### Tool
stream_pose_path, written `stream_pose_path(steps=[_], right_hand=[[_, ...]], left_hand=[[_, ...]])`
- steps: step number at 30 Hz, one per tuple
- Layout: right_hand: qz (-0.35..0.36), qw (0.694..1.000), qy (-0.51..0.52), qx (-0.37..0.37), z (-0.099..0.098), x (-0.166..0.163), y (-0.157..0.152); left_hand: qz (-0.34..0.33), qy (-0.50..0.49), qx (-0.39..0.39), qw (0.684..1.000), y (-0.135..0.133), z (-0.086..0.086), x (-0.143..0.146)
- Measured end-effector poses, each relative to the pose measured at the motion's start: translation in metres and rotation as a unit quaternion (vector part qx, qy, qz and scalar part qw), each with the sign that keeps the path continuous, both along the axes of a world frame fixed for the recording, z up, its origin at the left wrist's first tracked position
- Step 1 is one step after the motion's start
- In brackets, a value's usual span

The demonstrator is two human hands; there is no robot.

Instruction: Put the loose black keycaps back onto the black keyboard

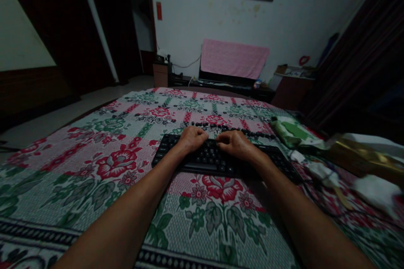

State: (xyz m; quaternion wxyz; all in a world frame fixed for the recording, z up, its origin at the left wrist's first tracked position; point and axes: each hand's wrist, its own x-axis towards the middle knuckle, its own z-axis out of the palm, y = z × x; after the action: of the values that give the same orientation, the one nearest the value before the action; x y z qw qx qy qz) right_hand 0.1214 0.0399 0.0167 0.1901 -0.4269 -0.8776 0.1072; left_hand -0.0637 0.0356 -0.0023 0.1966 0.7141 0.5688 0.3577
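A black keyboard (202, 167) lies on the flowered cloth in front of me. Its middle shows small round shapes where the keys sit; the left end has flat keys. My left hand (192, 138) rests over the keyboard's upper left part, fingers curled in and thumb against them. Over the upper middle is my right hand (233, 142), its thumb and fingertips pinched together and pointing left. The two hands' fingertips face each other with a small gap. Whatever either hand pinches is too small and dark to make out. Behind the keyboard runs a line of loose black keycaps (261, 134).
A flowered tablecloth (116, 164) covers the table. On the right are a green-and-white packet (293, 132), a gold box (356, 155), crumpled white tissues (375, 191) and a dark cable. A pink towel (233, 59) hangs over a screen by the far wall.
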Motion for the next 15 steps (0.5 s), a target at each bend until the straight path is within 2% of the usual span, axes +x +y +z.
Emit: stream_pose_path(steps=[5,15], right_hand=[[0.002,1.0,-0.024,-0.006,-0.001,-0.001,0.002],[-0.018,0.995,-0.066,-0.071,0.009,-0.009,0.003]], left_hand=[[0.0,0.01,0.002,1.0,0.0,-0.001,0.001],[0.018,0.022,-0.001,1.0,-0.002,0.001,0.002]])
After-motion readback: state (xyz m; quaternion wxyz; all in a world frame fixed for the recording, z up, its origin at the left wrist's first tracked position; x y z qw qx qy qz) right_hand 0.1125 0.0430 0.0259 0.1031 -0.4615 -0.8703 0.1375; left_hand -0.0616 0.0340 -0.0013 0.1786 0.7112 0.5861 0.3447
